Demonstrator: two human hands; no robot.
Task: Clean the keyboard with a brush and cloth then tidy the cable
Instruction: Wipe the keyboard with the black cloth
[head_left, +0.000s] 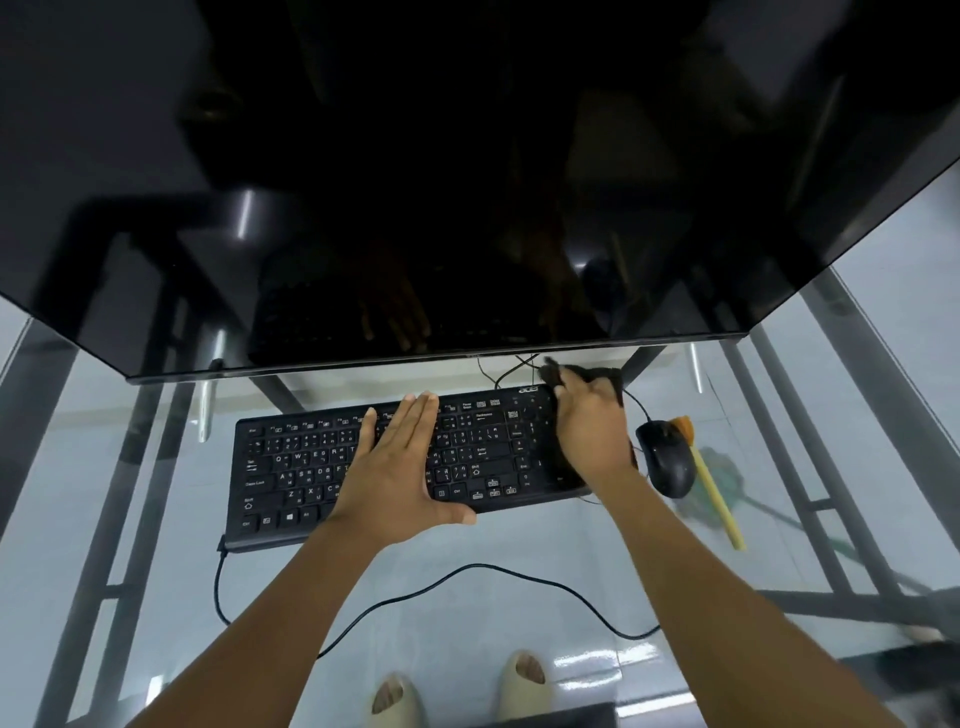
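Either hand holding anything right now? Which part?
The right hand presses a dark cloth onto the black keyboard's right end, gripping its middle. The left hand lies flat on the keys, holding nothing.

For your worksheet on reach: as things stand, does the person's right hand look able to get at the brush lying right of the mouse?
Probably yes. The brush lies in the open beyond the mouse, but the right hand is pressing the cloth on the keyboard.

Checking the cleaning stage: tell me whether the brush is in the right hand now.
No, the right hand presses a dark cloth onto the keyboard, while the brush lies beside the mouse.
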